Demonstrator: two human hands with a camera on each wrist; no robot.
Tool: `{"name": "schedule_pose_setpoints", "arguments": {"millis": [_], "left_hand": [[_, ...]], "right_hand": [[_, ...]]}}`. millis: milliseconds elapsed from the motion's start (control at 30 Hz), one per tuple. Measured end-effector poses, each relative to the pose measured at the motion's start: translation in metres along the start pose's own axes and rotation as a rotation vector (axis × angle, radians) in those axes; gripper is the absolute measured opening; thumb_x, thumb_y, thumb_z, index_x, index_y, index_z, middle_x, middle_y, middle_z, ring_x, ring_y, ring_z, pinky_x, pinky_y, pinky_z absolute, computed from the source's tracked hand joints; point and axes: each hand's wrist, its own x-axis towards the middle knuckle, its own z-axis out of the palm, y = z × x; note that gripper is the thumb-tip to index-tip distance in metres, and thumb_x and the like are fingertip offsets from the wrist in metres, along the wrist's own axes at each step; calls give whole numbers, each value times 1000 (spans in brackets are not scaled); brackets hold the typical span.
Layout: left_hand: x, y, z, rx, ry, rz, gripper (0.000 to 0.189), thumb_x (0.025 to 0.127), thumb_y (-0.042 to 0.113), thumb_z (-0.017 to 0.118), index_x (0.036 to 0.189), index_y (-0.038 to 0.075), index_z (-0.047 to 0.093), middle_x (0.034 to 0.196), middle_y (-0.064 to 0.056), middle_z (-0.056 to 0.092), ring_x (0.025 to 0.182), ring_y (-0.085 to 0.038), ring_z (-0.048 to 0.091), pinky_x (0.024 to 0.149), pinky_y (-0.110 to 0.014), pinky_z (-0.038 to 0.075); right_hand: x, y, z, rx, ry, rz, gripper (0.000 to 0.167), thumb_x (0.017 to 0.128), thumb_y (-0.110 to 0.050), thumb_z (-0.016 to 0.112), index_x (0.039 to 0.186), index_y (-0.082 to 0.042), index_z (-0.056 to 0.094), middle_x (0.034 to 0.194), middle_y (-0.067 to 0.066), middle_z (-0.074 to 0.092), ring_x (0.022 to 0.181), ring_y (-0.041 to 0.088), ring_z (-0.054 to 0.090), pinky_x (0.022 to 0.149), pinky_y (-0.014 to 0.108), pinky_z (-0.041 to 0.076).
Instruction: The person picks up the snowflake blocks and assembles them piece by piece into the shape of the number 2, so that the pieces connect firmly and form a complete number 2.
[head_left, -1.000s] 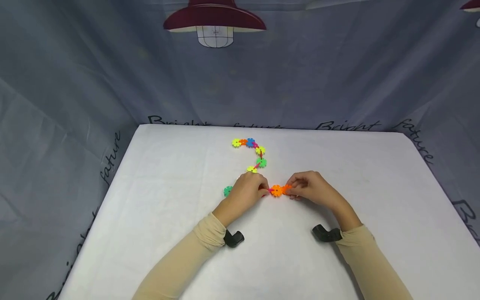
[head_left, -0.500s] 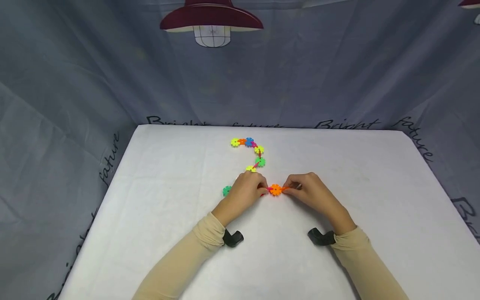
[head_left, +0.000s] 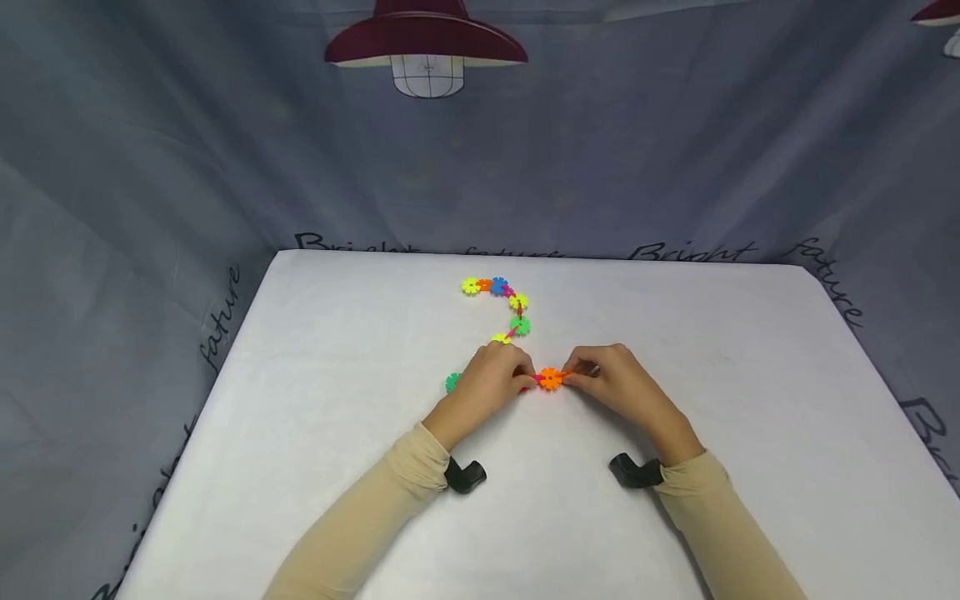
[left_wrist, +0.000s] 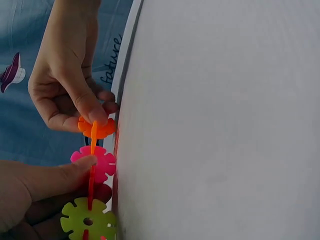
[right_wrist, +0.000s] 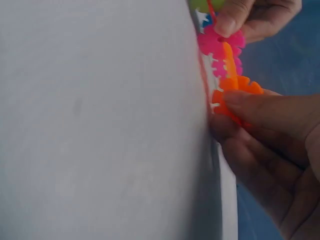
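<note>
A chain of notched plastic snowflake discs curves over the table. My left hand (head_left: 487, 383) pinches a pink snowflake disc (left_wrist: 103, 164) between thumb and fingers. Slotted into that is one orange disc (head_left: 551, 379), seen edge-on in the left wrist view. At the chain's right end, my right hand (head_left: 618, 387) pinches a second orange snowflake disc (right_wrist: 248, 86), which meets the first orange disc at a slot. A yellow-green disc (left_wrist: 80, 220) shows beside my left fingers. My left hand hides part of the chain in the head view.
Beyond my left hand the chain runs on through a green disc (head_left: 521, 325) and a blue disc (head_left: 498, 286) to a yellow disc (head_left: 470, 286). A teal disc (head_left: 452, 382) peeks out left of my left hand. Grey printed curtains surround the white table (head_left: 337, 350).
My right hand has shifted slightly left, and its fingers have drawn together on the end orange disc, which has turned nearly edge-on in the head view. My left hand has stayed almost still.
</note>
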Motion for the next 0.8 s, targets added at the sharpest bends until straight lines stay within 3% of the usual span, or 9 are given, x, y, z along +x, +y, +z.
{"name": "schedule_pose_setpoints", "arguments": {"millis": [100, 167, 367, 467, 533, 633, 700, 800], "left_hand": [[1, 2, -4, 31, -18, 1, 10, 87, 21, 84, 90, 11, 83, 82, 3, 77, 78, -11, 66, 73, -22, 52], [0, 1, -15, 17, -28, -5, 16, 88, 24, 84, 96, 11, 83, 90, 1, 80, 86, -13, 69, 79, -26, 55], [-20, -17, -80, -210, 77, -35, 35, 85, 28, 87, 115, 12, 78, 115, -3, 78, 112, -23, 70, 104, -43, 54], [-36, -35, -100, -222, 53, -83, 60, 80, 29, 91, 133, 16, 68, 132, -3, 70, 124, -25, 64, 108, -48, 50], [-43, -48, -100, -181, -33, -107, 80, 76, 28, 94, 147, 16, 57, 142, -4, 62, 130, -25, 59, 110, -49, 49], [-47, -62, -86, -116, -152, -112, 95, 72, 24, 96, 154, 14, 48, 145, -6, 58, 132, -24, 57, 110, -47, 49], [-46, -65, -77, -97, -186, -99, 92, 72, 19, 96, 151, 11, 51, 140, -6, 62, 127, -24, 60, 108, -45, 51], [-43, -66, -69, -94, -188, -82, 75, 74, 11, 93, 142, 8, 60, 129, -5, 69, 115, -22, 64, 101, -41, 54]], "right_hand": [[-2, 2, 1, 5, -7, 19, 10, 87, -13, 83, 88, -19, 76, 82, -9, 75, 76, 4, 67, 73, 26, 56], [-2, 1, 2, 13, -16, 20, 9, 88, -14, 83, 89, -19, 76, 82, -9, 75, 76, 4, 67, 73, 26, 56], [1, -4, 3, 16, -41, 40, 10, 88, -13, 83, 94, -18, 77, 84, -8, 75, 77, 5, 67, 74, 26, 56], [2, -6, 3, 3, -58, 62, 11, 88, -12, 83, 96, -17, 77, 86, -7, 75, 78, 6, 66, 74, 28, 57], [2, -6, 3, -8, -66, 70, 12, 88, -12, 83, 98, -17, 77, 87, -6, 75, 79, 6, 66, 75, 29, 57], [1, -4, 2, -21, -63, 68, 13, 88, -12, 83, 99, -16, 77, 88, -6, 75, 80, 7, 66, 77, 32, 58], [1, -4, 1, -17, -61, 64, 14, 87, -11, 83, 99, -16, 77, 89, -5, 75, 80, 8, 66, 77, 32, 59], [2, -4, 2, -5, -62, 59, 14, 88, -10, 82, 100, -15, 77, 90, -5, 76, 80, 8, 66, 77, 31, 58]]}}
